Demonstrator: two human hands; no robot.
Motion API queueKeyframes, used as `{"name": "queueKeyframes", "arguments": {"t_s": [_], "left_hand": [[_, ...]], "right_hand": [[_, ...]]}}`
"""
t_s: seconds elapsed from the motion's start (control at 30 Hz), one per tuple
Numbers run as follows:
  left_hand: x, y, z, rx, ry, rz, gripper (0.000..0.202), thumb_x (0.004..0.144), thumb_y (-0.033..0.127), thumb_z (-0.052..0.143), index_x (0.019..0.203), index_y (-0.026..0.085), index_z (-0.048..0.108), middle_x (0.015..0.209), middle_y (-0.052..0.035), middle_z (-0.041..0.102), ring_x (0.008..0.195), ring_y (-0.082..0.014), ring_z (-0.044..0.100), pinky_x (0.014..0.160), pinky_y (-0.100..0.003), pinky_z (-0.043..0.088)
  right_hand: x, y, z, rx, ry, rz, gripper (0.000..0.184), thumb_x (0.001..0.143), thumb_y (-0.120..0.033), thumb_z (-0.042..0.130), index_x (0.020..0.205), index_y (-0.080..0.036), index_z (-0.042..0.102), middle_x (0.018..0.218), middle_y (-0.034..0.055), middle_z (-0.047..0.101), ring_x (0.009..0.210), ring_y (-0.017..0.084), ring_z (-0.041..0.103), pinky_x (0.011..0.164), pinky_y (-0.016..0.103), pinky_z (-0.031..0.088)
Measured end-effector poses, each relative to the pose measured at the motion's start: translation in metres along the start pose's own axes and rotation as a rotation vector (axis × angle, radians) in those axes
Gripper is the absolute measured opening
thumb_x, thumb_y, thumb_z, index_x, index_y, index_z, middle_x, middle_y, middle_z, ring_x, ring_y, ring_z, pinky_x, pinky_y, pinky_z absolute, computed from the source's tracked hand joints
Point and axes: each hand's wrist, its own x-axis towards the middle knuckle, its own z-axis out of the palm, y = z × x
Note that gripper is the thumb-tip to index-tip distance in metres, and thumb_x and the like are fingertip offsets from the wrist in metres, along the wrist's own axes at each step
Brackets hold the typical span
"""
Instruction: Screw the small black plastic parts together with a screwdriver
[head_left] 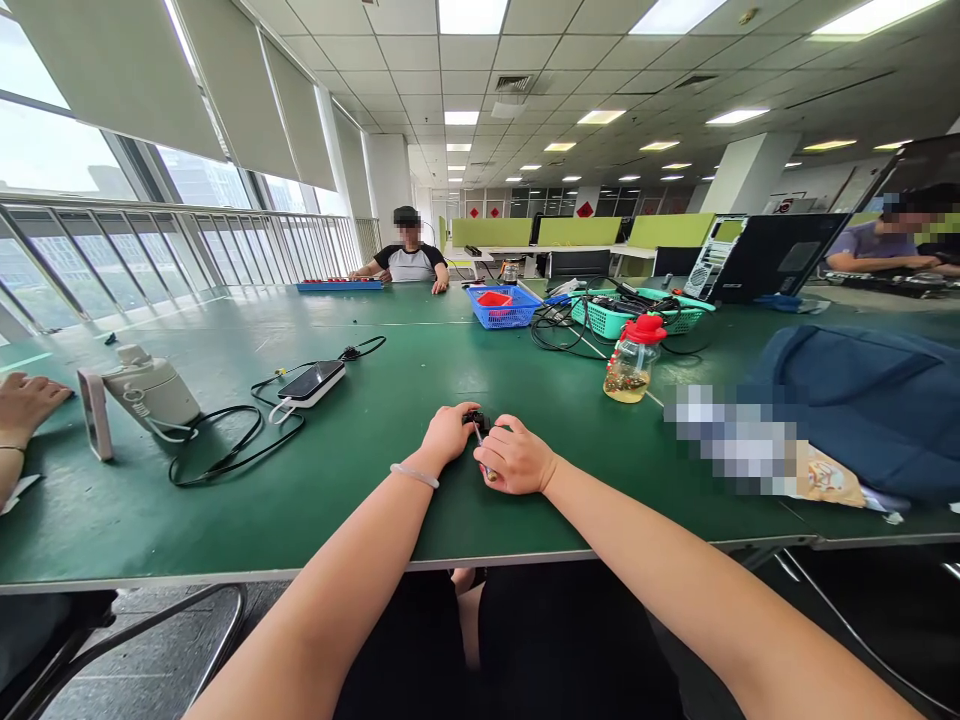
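My left hand (448,433), with a pale bangle at its wrist, is closed on a small black object (480,420) at the table's near middle. Its exact kind is too small to make out. Wrapped round a slim screwdriver (490,472) is my right hand (519,458), with the index finger bent over the top. The metal shaft slants up and left, its tip at the black object. My fingers cover much of both things, and both hands rest low over the green table (360,500).
Left lie a phone-like device (315,384) with cables, a bottle (150,385) and another person's hand (34,400). Right stand a red-topped bottle (634,360), a blue bag (862,400), a blue basket (502,312) and a green basket (600,318). A person (409,262) sits across.
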Motion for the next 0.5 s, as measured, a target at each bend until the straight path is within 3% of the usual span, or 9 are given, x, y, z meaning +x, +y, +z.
{"name": "queueKeyframes", "arguments": {"t_s": [0.5], "left_hand": [[0.0016,-0.0007,0.0009,0.012,-0.016,-0.006,0.039,0.084,0.018,0.057,0.122,0.025,0.063,0.115,-0.0042,0.071,0.116,-0.0227,0.056,0.105,-0.035,0.042]], "right_hand": [[0.0020,-0.0024,0.0007,0.007,-0.060,-0.024,0.013,0.078,-0.025,0.049,0.076,-0.018,0.060,0.067,0.0013,0.055,0.068,0.018,0.039,0.091,0.041,0.026]]}}
